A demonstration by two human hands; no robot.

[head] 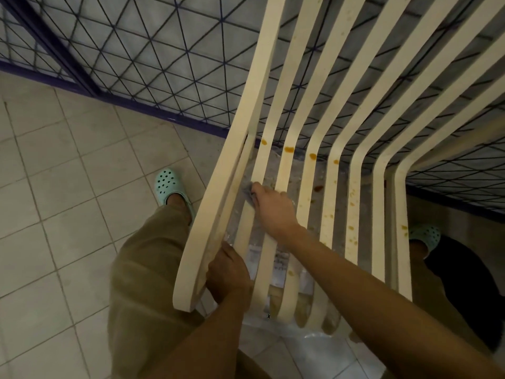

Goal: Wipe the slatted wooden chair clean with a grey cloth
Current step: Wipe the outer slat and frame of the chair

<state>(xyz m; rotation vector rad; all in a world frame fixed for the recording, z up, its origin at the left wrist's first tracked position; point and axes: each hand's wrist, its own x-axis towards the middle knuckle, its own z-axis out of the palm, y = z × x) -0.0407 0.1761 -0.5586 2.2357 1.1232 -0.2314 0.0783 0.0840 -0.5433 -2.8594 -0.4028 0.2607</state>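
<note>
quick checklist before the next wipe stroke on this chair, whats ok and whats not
1. Grey cloth in the right hand: ok, the fingers hold it against a slat.
2. Left hand steadying the cream slatted wooden chair: ok, it grips by the side rail.
3. Orange stains at the bend of the slats: not ok, not wiped off.
4. Clear plastic sheet under the chair: ok, in place.
5. Clean cloth face: cannot tell, the hand hides most of it.

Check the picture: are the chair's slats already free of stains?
No: orange-brown stains dot several slats of the chair.
</note>
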